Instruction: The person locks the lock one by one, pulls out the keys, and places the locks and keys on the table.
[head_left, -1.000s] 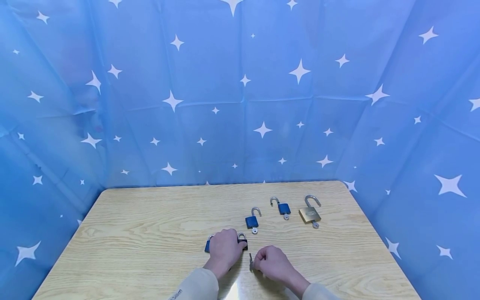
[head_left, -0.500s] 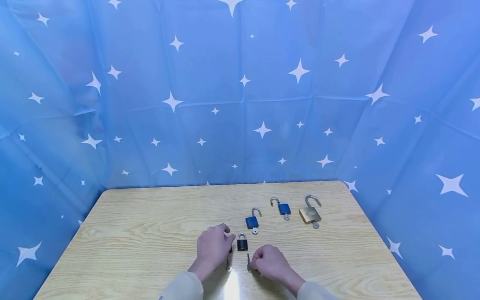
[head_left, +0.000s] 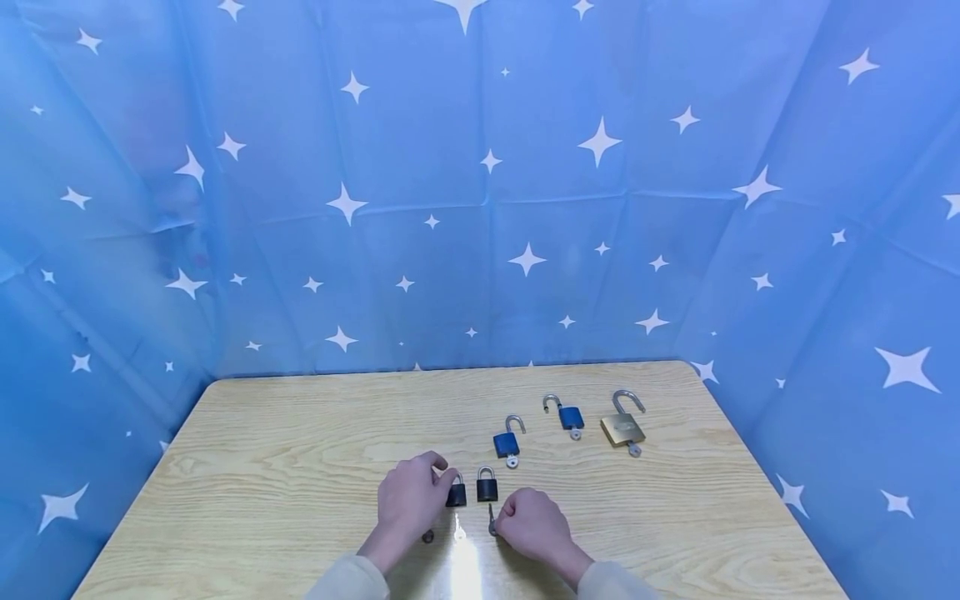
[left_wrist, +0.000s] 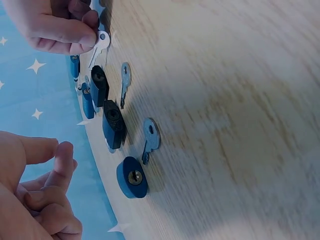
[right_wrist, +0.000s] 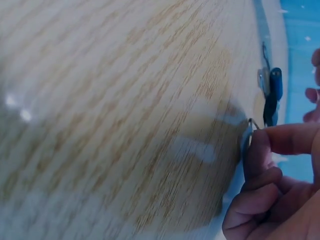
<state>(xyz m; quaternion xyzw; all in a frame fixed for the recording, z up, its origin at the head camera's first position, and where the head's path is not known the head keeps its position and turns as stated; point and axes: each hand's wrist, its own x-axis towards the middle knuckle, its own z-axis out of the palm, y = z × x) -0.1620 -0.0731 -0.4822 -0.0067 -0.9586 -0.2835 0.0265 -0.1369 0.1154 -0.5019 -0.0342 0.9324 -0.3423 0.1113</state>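
While hands (head_left: pixel 465 508) hover curled, key (head_left: pixel 492 523) pinched

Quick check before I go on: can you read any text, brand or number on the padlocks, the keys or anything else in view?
None can be read.
Brass padlock: face shows no legible marking, too small.
Black padlocks: no marks visible.
Key pinched by the right hand: blurred, no stamp readable.
Star-patterned blue backdrop: no words.
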